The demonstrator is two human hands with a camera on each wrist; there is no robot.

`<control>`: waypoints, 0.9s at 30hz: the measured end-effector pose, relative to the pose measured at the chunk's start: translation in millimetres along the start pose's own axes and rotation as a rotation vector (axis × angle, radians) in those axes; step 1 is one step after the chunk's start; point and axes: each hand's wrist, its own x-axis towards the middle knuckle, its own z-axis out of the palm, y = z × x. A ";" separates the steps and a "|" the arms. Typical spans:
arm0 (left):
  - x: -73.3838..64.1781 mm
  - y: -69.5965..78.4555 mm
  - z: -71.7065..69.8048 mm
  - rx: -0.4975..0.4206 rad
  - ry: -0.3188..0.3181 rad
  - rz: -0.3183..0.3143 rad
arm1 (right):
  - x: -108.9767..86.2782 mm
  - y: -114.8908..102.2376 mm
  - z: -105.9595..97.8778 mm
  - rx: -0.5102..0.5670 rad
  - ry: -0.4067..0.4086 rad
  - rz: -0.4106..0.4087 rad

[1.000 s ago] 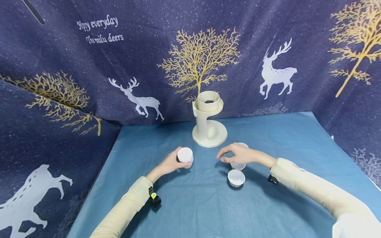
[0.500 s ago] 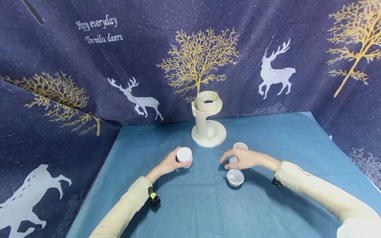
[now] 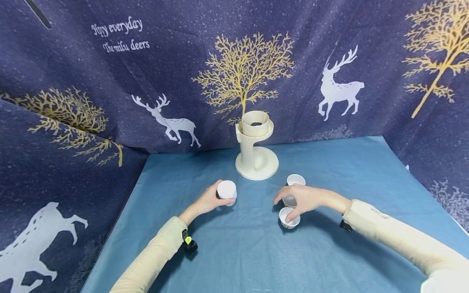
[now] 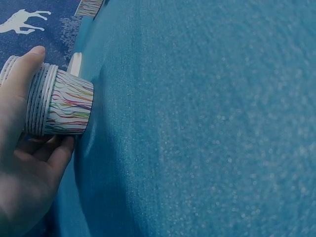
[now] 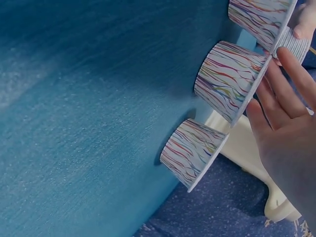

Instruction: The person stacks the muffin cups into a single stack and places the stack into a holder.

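Observation:
My left hand [image 3: 209,199] grips a stack of nested white paper cups [image 3: 227,191], thumb on one side and fingers on the other. In the left wrist view, the cup stack [image 4: 69,103] shows wavy coloured lines on its end cup. My right hand [image 3: 307,198] hovers over a row of single paper cups, its fingers spread and loosely bent. Its thumb overlaps the inside of the nearest cup [image 3: 284,223], while the index finger reaches past the middle cup [image 3: 290,201]. Beyond the hand stands the farthest cup [image 3: 296,179]. In the right wrist view, the fingertips lie close to the middle cup's rim [image 5: 247,106].
A cream stand [image 3: 247,156] with a round base rises at the back of the blue-covered table [image 3: 234,252]. Its upper ring bears a cream open cylinder [image 3: 255,126]. Behind hangs a dark blue cloth [image 3: 165,73] printed with deer and trees.
My right hand has shifted slightly right and toward me, its thumb coming over the nearest cup, and the farthest cup is now more visible. The left hand stays put with the cup stack.

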 end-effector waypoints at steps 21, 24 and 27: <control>-0.2 2.6 -1.3 -0.023 -0.022 -0.058 | -10.9 -4.4 -3.4 -0.066 -0.088 0.000; 0.0 1.6 -1.3 -0.027 -0.026 -0.054 | -11.5 -4.2 -2.6 -0.072 -0.103 0.014; -0.3 1.6 -1.3 -0.026 -0.027 -0.052 | -12.4 -4.2 -2.5 -0.077 -0.119 0.027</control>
